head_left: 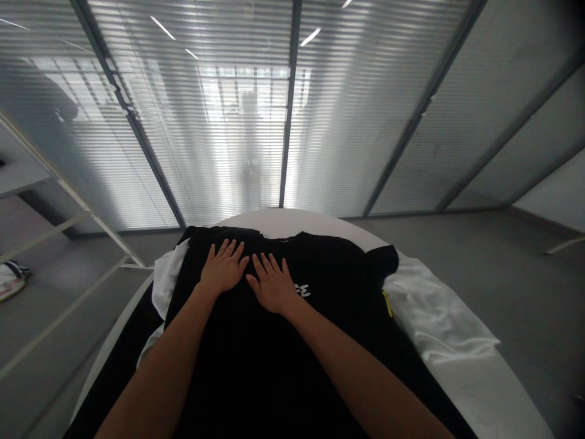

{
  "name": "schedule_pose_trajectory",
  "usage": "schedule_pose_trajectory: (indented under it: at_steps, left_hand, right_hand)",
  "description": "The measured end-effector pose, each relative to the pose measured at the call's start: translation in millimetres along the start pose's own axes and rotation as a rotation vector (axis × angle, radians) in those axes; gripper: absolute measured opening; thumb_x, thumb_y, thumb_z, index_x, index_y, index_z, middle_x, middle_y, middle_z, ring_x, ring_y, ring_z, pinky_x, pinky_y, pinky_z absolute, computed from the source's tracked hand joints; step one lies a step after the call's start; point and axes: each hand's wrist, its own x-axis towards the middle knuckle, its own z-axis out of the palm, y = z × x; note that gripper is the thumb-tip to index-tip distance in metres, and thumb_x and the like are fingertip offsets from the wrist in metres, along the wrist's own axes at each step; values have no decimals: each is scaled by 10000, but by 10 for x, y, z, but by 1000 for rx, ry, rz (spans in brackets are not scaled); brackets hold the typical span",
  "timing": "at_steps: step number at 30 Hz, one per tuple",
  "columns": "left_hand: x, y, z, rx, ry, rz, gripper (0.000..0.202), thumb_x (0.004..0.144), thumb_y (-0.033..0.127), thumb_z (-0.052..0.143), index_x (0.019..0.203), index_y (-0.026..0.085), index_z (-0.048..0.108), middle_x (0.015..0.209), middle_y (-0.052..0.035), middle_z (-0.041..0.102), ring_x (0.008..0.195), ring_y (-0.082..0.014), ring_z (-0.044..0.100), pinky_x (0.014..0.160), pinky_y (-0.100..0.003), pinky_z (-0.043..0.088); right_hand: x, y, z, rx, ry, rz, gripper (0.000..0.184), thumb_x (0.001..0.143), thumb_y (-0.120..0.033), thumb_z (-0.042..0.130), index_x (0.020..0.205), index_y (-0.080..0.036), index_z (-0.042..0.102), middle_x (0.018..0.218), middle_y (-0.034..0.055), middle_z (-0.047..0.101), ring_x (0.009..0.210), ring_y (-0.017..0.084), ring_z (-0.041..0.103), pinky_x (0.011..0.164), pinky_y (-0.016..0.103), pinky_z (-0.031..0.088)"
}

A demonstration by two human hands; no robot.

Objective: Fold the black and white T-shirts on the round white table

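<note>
A black T-shirt lies spread on a white round table, its neckline toward the far edge. My left hand rests flat on the upper left of the shirt, fingers spread. Beside it, my right hand also presses flat near the chest, partly covering a white printed mark. Neither hand grips the cloth. White satiny fabric sticks out from beneath the shirt on the right, and more white cloth shows at the left. A small yellow strip lies by the right sleeve.
Glass partitions with blinds stand behind the table. A pale metal frame rises at the left, close to the table. Something white and dark lies at the far left. Grey floor surrounds the table.
</note>
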Motion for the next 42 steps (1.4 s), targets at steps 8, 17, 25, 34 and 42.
schedule_pose_trajectory:
  at_steps: [8, 17, 25, 34, 42]
  left_hand:
    - [4, -3, 16, -23, -2, -13, 622, 965, 490, 244, 1496, 181, 343, 1537, -120, 344, 1443, -307, 234, 1141, -565, 141]
    - [38, -35, 63, -55, 12, -18, 630, 954, 518, 249, 1480, 196, 379, 1523, -118, 374, 1433, -310, 260, 1136, -567, 156]
    - [-27, 79, -110, -37, 121, -36, 528, 922, 380, 362, 1394, 190, 504, 1438, -127, 493, 1359, -302, 383, 1118, -549, 223]
    - [-238, 841, -406, -221, 216, 38, 425, 908, 281, 395, 1256, 197, 624, 1268, -88, 627, 1173, -237, 552, 1029, -370, 413]
    - [-455, 1085, 51, 58, 51, 31, 556, 944, 407, 335, 1452, 204, 433, 1515, -120, 391, 1426, -335, 261, 1138, -544, 163]
  right_hand:
    - [-271, 170, -202, -47, -65, -4, 644, 976, -577, 210, 1526, -244, 255, 1579, 67, 232, 1461, 299, 149, 1160, 555, 70]
    - [-1049, 503, -474, -111, -97, 35, 538, 988, -518, 264, 1496, -347, 307, 1578, 17, 235, 1464, 277, 151, 1163, 549, 113]
    - [-1131, 472, -474, -97, -7, 62, 525, 989, -499, 278, 1481, -333, 352, 1565, 27, 283, 1459, 269, 175, 1166, 536, 80]
    - [-1181, 517, -539, -45, -7, 61, 522, 982, -516, 302, 1458, -323, 395, 1560, 27, 303, 1454, 250, 193, 1167, 496, 88]
    - [-1164, 584, -479, -31, 17, 48, 520, 970, -532, 326, 1434, -321, 432, 1548, 27, 332, 1442, 248, 220, 1163, 481, 89]
